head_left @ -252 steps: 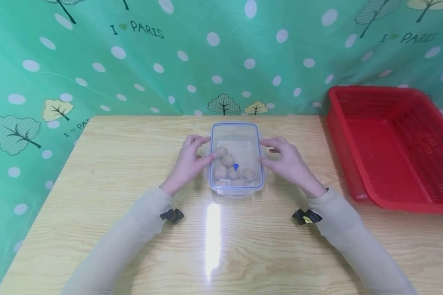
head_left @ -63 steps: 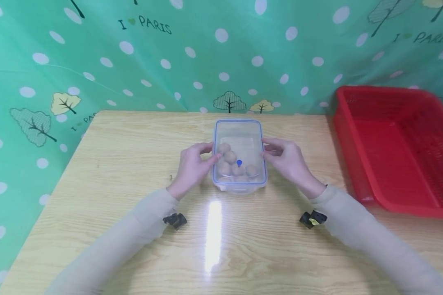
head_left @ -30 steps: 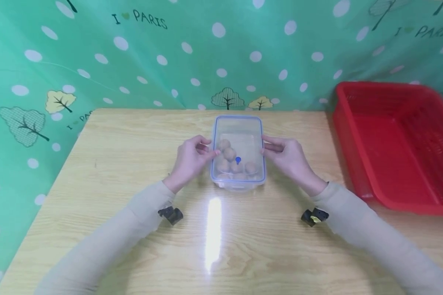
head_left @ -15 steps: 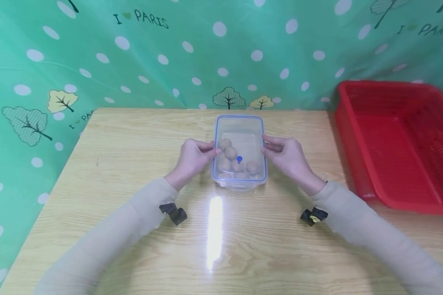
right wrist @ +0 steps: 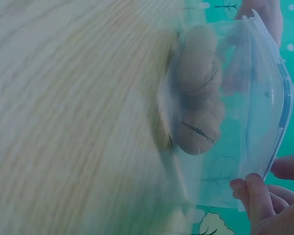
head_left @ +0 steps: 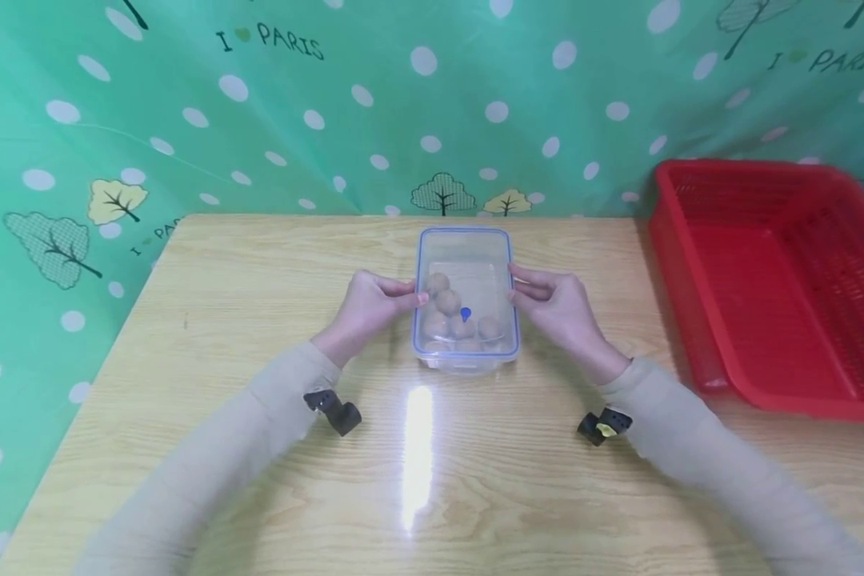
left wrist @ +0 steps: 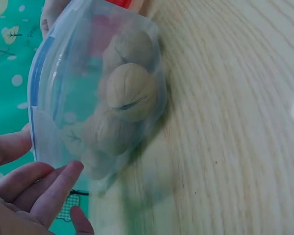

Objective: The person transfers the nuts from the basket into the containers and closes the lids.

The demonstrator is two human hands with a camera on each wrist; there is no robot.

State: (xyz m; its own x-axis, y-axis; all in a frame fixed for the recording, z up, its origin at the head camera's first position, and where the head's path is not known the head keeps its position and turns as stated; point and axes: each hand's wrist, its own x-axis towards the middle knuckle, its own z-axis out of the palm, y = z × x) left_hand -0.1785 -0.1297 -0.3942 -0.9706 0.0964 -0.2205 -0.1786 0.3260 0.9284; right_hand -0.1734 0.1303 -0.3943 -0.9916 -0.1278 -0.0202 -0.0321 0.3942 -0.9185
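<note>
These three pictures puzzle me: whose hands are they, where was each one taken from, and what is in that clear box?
No machine here: a person works with two bare hands. The wide picture comes from a camera worn on the head, looking down at a wooden table. The two close-ups come from small cameras strapped to each wrist, so they look sideways along the table.

In the middle stands a clear plastic box with a blue-edged lid, holding several walnuts. The left hand grips the box's left side and the right hand its right side, fingers at the lid's side clips. In the left wrist view the fingertips touch the lid edge, and the walnuts show through the wall.

A red basket sits at the right.
</note>
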